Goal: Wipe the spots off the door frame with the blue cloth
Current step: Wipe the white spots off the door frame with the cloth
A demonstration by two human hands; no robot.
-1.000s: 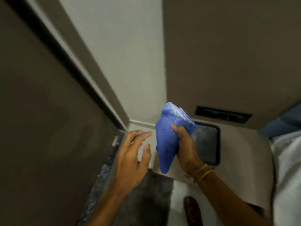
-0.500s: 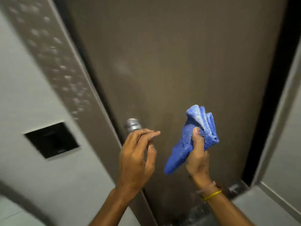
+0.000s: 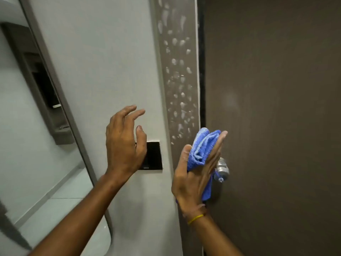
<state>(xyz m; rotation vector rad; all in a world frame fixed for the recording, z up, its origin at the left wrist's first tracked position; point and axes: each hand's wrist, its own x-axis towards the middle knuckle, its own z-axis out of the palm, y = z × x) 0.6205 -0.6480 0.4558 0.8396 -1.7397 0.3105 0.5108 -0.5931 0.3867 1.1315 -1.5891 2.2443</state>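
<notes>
My right hand (image 3: 195, 174) grips the bunched blue cloth (image 3: 202, 148) just below the white spots (image 3: 180, 93) on the door frame (image 3: 191, 74); my left hand (image 3: 123, 143) hovers open.

Two hands, left hand (image 3: 123, 145) and right hand (image 3: 193, 180); one blue cloth (image 3: 203, 148); one door knob (image 3: 223, 169); one black wall plate (image 3: 154, 156); many spots (image 3: 179, 80).

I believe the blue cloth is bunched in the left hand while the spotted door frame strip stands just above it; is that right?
Not quite: the head view shows the blue cloth bunched in the right hand, not the left hand, which is empty and open. The spotted door frame does stand just above it.
</notes>
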